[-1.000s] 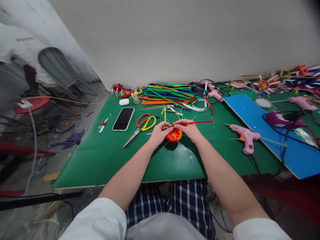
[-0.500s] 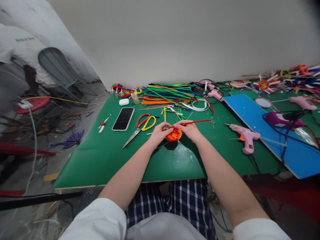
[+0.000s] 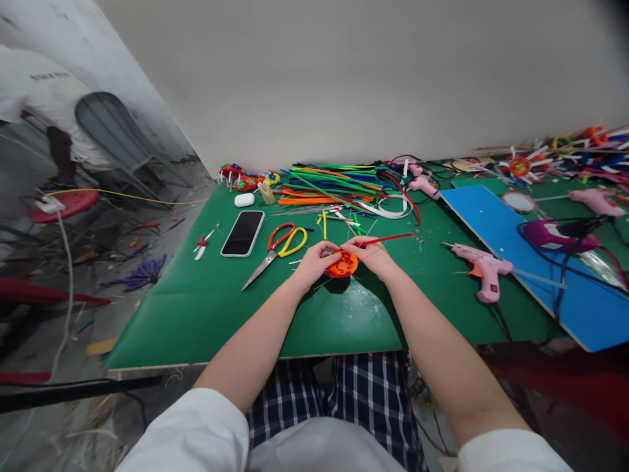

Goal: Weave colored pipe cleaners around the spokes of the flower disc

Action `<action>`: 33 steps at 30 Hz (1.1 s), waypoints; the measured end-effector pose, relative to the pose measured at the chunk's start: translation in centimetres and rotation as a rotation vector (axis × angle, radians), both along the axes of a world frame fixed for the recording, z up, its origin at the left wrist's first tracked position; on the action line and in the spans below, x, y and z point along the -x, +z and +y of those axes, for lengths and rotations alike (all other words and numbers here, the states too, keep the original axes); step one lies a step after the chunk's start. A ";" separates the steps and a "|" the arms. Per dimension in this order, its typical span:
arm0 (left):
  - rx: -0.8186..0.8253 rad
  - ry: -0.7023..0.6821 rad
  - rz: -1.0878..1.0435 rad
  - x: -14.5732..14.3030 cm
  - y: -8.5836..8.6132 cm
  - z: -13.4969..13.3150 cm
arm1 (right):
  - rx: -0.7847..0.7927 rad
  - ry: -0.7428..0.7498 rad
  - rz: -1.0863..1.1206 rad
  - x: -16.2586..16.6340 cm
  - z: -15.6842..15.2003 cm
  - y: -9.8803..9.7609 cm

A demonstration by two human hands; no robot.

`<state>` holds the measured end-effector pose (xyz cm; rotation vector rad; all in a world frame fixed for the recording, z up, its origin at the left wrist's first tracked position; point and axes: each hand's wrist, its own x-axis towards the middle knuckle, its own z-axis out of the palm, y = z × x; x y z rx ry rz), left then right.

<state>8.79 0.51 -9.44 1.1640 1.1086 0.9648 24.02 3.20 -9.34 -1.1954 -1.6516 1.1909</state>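
Between my hands, above the green table, is a round orange piece (image 3: 343,265), shaped like a small bowl, with thin wires sticking out around it. My left hand (image 3: 318,258) is closed on its left edge, thumb and fingers pinching. My right hand (image 3: 369,254) pinches a red pipe cleaner (image 3: 396,238) at the far right rim of the piece; its free end points right. The fingertips partly hide where the red strand meets the rim. Red-and-yellow-handled scissors (image 3: 276,252) lie open left of my left hand.
A pile of coloured pipe cleaners (image 3: 334,183) lies at the back, by the wall. A phone (image 3: 243,233) and a white case (image 3: 244,200) are on the left. To the right are a pink glue gun (image 3: 484,267), a blue board (image 3: 496,226) and trailing cords.
The red pipe cleaner's free end has shifted slightly left and up. Both hands stay at nearly the same place on the orange piece.
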 end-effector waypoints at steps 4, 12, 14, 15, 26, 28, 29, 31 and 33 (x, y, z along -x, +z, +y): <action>-0.006 -0.001 -0.005 0.0 -0.1 0.0 | 0.007 -0.003 0.005 0.0 0.1 -0.2; -0.018 -0.017 -0.014 0.1 -0.3 0.0 | 0.008 -0.002 -0.005 0.0 0.0 0.0; -0.017 -0.016 -0.011 0.1 -0.3 0.0 | 0.024 0.003 -0.011 0.0 0.0 0.1; -0.017 -0.014 -0.008 0.1 -0.3 0.0 | 0.033 0.004 -0.012 0.0 -0.1 0.1; -0.002 -0.002 -0.009 0.0 -0.3 0.1 | 0.062 0.007 -0.066 0.0 -0.4 0.7; -0.004 -0.001 -0.010 0.0 -0.4 0.2 | 0.064 0.011 -0.083 0.0 -0.4 0.8; -0.004 0.000 -0.010 0.0 -0.4 0.2 | 0.065 0.013 -0.090 0.0 -0.4 0.8; -0.004 0.003 -0.010 0.0 -0.4 0.2 | 0.064 0.014 -0.101 0.0 -0.4 0.9; -0.009 0.004 -0.012 0.0 -0.5 0.2 | 0.062 0.016 -0.112 0.0 -0.4 0.9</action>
